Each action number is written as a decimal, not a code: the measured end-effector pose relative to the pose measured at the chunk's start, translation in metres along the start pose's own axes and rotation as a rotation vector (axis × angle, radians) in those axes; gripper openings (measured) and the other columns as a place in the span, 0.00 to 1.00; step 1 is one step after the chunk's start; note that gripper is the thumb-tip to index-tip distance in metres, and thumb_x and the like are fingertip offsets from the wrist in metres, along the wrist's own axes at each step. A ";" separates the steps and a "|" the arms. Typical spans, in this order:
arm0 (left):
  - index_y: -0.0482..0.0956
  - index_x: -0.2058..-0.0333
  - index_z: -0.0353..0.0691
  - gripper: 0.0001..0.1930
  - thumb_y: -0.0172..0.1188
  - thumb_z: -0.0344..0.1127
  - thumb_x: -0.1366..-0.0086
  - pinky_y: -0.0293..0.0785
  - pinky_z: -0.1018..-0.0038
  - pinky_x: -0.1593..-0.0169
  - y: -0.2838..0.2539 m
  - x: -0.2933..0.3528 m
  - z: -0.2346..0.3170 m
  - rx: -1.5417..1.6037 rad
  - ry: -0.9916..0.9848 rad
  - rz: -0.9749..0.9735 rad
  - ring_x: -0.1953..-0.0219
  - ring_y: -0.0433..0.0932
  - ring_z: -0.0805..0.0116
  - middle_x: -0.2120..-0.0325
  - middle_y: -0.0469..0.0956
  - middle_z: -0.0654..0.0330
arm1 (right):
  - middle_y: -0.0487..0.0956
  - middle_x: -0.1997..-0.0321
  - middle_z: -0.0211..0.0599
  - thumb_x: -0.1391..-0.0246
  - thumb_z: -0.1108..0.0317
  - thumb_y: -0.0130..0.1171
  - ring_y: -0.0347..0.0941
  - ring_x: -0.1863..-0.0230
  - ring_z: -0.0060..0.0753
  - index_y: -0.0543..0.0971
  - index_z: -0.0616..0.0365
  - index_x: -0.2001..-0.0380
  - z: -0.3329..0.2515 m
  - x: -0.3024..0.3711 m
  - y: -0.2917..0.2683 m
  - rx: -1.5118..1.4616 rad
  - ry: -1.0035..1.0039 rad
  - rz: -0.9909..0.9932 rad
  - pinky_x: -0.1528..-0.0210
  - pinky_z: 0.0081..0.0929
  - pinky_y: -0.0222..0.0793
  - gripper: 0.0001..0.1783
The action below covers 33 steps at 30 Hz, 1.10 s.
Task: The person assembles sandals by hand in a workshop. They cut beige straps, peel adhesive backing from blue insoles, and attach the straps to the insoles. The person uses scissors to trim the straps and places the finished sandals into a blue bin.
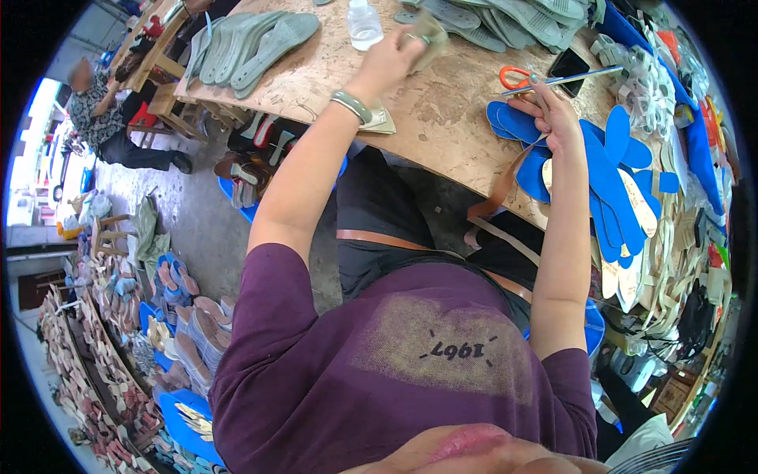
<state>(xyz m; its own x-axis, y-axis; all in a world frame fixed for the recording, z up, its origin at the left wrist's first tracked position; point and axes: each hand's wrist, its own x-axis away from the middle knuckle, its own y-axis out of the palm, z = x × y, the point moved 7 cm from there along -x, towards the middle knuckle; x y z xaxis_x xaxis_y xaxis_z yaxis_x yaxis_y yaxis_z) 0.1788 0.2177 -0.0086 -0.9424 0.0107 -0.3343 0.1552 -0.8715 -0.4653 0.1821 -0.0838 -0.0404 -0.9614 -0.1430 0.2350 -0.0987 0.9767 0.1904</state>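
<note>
At the left of the worktop point(446, 110), grey soles point(278, 49) stand in a leaning row, near a clear bottle point(365, 31). Just right of the bottle, the left hand point(388, 65) pinches a tan piece point(433, 49) between thumb and fingers above the wood; motion blur hides its edges, so it may be a folded cloth or a pad. I judge it light and soft, hard to break, best gripped by one side.

Farther right, the right hand point(559, 122) has its fingers curled around scissors point(515, 69), their orange loop jutting out past the fingertips. They should be stiff and modest in weight (the smooth plastic could slip), safest taken by the loops. A brown strap point(504, 183) hangs from beside this hand over the worktop's edge; whether it is gripped, I cannot tell. It looks limp and pliable, easiest to hold near its upper end. Blue insoles point(606, 178) lie beside that forearm, presumably thin and bendable, liftable by their rims.
</note>
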 end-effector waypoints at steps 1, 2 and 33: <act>0.73 0.51 0.38 0.22 0.53 0.48 0.37 0.71 0.71 0.49 -0.008 -0.005 -0.010 0.188 -0.144 -0.002 0.54 0.77 0.62 0.59 0.77 0.52 | 0.77 0.54 0.49 0.47 0.53 0.62 0.82 0.65 0.34 0.73 0.65 0.52 0.000 0.001 0.001 0.075 0.000 -0.008 0.88 0.12 0.45 0.27; 0.73 0.54 0.34 0.21 0.46 0.47 0.33 0.76 0.69 0.53 -0.010 -0.014 -0.011 0.455 -0.082 -0.038 0.58 0.79 0.65 0.61 0.78 0.55 | 0.76 0.53 0.48 0.47 0.52 0.62 0.82 0.65 0.33 0.73 0.65 0.52 -0.004 0.001 0.001 0.155 -0.004 -0.015 0.88 0.12 0.45 0.28; 0.75 0.58 0.34 0.19 0.66 0.36 0.47 0.70 0.61 0.51 0.010 0.008 0.003 -0.379 -0.066 0.046 0.56 0.74 0.47 0.62 0.75 0.45 | 0.76 0.60 0.37 0.45 0.69 0.57 0.73 0.71 0.23 0.71 0.64 0.53 0.048 0.028 0.118 -0.033 -0.227 -0.212 0.70 0.24 0.74 0.18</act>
<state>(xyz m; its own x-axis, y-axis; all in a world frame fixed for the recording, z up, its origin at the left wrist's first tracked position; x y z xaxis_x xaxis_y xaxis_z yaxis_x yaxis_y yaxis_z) 0.1718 0.2070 -0.0134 -0.9469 -0.0666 -0.3145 0.2849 -0.6272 -0.7249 0.1315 0.0355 -0.0566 -0.9534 -0.3001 -0.0315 -0.2985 0.9226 0.2443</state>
